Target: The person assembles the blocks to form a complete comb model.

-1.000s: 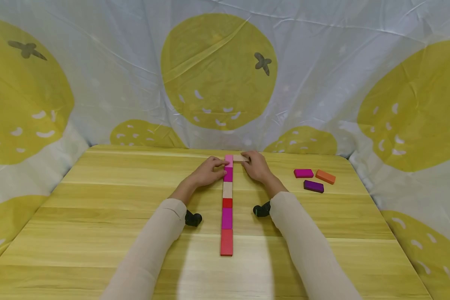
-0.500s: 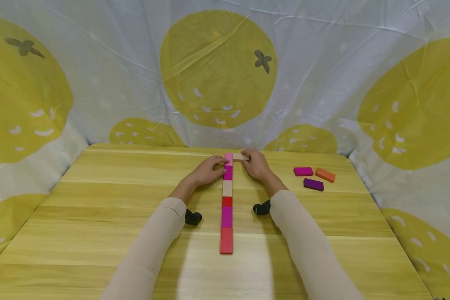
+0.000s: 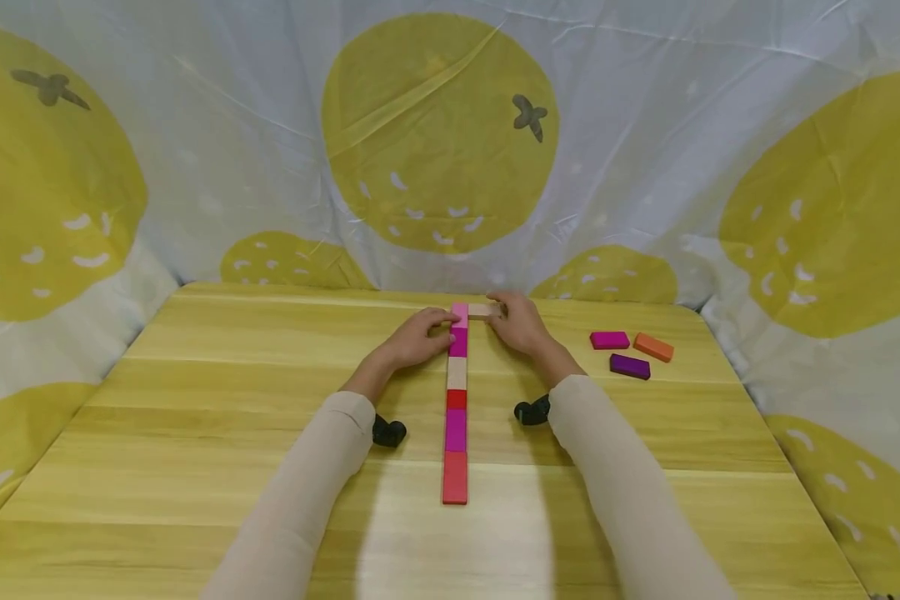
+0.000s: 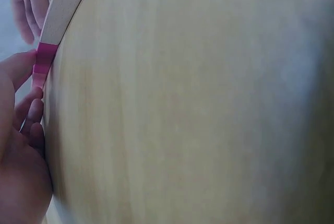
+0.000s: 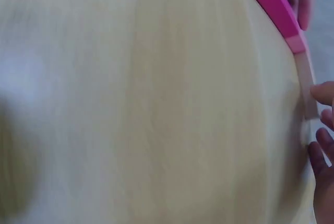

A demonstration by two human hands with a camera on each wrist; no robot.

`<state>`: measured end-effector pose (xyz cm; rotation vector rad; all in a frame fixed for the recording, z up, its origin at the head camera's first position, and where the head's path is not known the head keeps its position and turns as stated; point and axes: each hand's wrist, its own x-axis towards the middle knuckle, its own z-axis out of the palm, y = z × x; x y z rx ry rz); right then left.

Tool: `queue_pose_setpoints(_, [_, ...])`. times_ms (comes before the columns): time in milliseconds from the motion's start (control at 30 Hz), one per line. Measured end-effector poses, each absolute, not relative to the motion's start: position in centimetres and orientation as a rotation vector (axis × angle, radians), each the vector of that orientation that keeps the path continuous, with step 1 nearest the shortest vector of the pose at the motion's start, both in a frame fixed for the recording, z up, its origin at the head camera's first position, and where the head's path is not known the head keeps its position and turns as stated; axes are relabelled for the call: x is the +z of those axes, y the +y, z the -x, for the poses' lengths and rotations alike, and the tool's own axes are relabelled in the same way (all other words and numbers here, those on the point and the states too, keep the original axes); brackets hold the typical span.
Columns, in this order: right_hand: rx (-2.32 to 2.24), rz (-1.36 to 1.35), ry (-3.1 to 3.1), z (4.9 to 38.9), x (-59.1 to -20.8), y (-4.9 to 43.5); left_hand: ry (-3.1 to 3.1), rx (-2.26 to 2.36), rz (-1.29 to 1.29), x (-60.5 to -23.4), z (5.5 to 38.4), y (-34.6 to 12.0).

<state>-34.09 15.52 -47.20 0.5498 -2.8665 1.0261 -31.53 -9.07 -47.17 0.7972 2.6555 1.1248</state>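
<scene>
A straight row of coloured blocks runs away from me down the middle of the table: a red block (image 3: 455, 478), a purple block (image 3: 456, 430), a small red one, a plain wooden block (image 3: 457, 372), a magenta block (image 3: 458, 342) and a light pink block (image 3: 460, 309). At its far end a second plain wooden block (image 3: 483, 312) lies crosswise to the right, against the pink one. My left hand (image 3: 420, 337) rests fingertips on the pink and magenta blocks. My right hand (image 3: 523, 323) is at the crosswise block's outer end, its fingers loosely spread and the thumb (image 5: 321, 92) against the block.
To the right lie a magenta block (image 3: 610, 340), an orange block (image 3: 653, 347) and a dark purple block (image 3: 630, 367). A hanging cloth (image 3: 630, 167) with yellow fruit prints stands behind the wooden table (image 3: 195, 467). Black wrist devices (image 3: 532, 411) sit under both sleeves.
My right hand has shifted slightly right and its fingers have spread around the crosswise block. My left hand stays on the row. The blocks keep their places.
</scene>
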Motion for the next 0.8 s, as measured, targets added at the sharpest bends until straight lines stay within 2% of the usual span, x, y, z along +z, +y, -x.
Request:
queue_pose_setpoints(400, [1.094, -0.605, -2.912, 33.0, -44.1, 21.3, 2.627, 1.128, -0.766, -47.2, 31.9, -9.2])
queue_pose_setpoints(800, [0.992, -0.541, -2.975, 30.7, -42.8, 27.9, 2.613, 1.114, -0.775, -47.3, 32.1, -9.0])
